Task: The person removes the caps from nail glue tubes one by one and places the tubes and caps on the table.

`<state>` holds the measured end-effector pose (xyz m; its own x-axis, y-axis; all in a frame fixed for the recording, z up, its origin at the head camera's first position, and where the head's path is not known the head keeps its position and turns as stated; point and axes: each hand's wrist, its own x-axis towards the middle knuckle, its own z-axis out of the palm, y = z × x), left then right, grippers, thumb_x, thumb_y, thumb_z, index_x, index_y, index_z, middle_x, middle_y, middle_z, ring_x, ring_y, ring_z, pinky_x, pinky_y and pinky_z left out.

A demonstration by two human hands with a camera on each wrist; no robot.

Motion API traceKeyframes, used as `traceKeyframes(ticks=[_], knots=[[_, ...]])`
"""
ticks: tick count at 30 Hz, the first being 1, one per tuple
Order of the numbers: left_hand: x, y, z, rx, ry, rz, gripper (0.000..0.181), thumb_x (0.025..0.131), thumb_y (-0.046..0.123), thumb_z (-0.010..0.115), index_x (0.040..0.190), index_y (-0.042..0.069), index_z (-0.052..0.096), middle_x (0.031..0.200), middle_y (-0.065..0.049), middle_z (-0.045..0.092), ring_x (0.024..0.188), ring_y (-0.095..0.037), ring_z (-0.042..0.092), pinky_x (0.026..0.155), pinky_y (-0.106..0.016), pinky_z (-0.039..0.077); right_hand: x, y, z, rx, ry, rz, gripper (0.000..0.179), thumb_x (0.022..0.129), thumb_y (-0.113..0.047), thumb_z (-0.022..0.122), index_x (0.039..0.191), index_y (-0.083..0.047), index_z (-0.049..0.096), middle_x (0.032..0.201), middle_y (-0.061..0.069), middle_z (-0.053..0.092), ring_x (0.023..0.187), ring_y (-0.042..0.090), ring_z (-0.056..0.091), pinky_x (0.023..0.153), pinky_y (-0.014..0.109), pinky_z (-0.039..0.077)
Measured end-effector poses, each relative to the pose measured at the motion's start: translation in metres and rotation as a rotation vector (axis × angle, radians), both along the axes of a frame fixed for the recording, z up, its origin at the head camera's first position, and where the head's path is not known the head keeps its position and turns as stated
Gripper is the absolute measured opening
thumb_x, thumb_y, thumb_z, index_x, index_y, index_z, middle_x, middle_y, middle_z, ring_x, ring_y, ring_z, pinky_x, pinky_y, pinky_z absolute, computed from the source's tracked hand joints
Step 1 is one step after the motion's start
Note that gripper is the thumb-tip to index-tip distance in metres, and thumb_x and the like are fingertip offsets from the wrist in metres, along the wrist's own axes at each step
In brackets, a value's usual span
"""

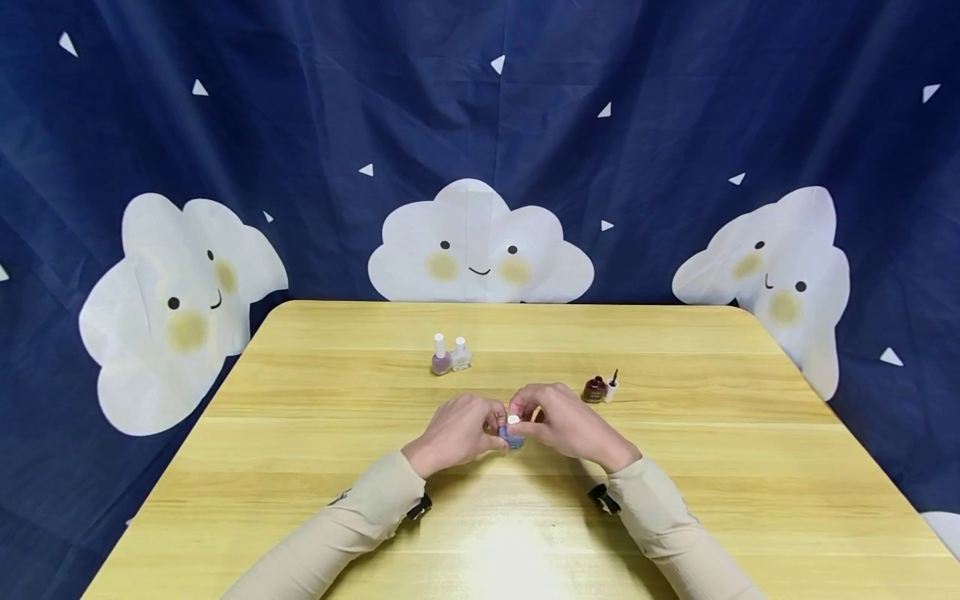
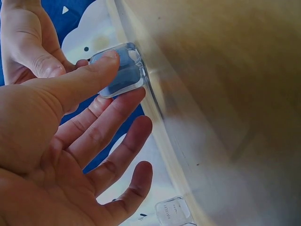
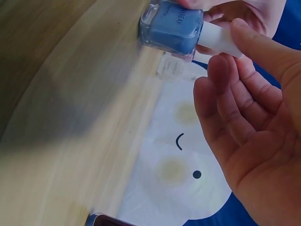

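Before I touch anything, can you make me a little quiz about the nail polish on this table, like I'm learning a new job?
1. True or false: the dark red bottle stands open, with its white brush cap beside it.

2. The left grip pinches the blue bottle. What does the right grip pinch?
A) the table edge
B) the blue bottle's white cap
C) nothing

3. How many bottles can you count, the held one too?

Key:
1. True.
2. B.
3. Four: the blue bottle, the dark red bottle, the lilac bottle and the pale bottle.
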<state>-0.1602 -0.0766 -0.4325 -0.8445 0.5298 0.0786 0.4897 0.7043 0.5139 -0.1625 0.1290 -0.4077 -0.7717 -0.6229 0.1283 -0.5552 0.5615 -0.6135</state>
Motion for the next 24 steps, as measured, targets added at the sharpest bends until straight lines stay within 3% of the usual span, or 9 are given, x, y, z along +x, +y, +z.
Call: traceKeyframes(ticks=[13,24], knots=[[0.0001,0.0001,0.0001,0.004,0.022,-0.002,0.019,0.078,0.022,0.09,0.088,0.017,0.074,0.085,0.002,0.077,0.072,-0.006,0.061,0.064,-0.023,0.046,0.0028,-0.0012,0.0036,0.031,0.006,0.011,0.009,0.093,-0.012,0.075,0.102,-0.012,0.073,0.095,-0.005,0.073,0.084,0.008,0.066,0.075,0.023,0.054],[0.0008,0.0003,0.0008,-0.006,0.036,-0.006,0.018,0.08,0.024,0.089,0.081,0.021,0.071,0.085,0.005,0.077,0.069,-0.004,0.057,0.061,-0.023,0.043,0.0017,-0.0004,-0.0002,0.011,-0.095,-0.034,0.014,0.092,-0.027,0.078,0.094,-0.021,0.066,0.086,-0.01,0.069,0.079,0.011,0.066,0.069,0.027,0.053]])
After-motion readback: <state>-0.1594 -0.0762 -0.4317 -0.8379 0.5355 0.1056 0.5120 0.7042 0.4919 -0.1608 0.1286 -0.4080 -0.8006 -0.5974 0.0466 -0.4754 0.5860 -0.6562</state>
